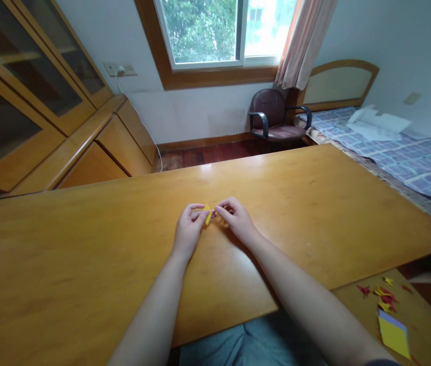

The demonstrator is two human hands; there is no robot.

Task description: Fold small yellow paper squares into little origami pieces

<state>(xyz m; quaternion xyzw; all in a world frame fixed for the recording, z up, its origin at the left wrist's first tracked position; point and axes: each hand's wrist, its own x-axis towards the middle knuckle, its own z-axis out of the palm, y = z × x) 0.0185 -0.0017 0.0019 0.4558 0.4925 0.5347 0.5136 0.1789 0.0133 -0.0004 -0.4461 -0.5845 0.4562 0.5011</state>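
Observation:
A small piece of folded yellow paper (208,215) is pinched between the thumb and fingers of my left hand (189,230), a little above the wooden table (85,264). Just to its right is my right hand (236,218), thumb and index finger pressed together close to the paper's edge. Whether those right fingertips grip a tip of the paper is too small to make out. My left fingers hide part of the paper's far side.
At lower right, a lower wooden surface (429,315) bears several small red and yellow folded paper pieces (385,297) and a stack of yellow paper sheets (394,335). Beyond the table stand a maroon armchair (272,114), a bed (402,157) and a wooden cabinet (119,137).

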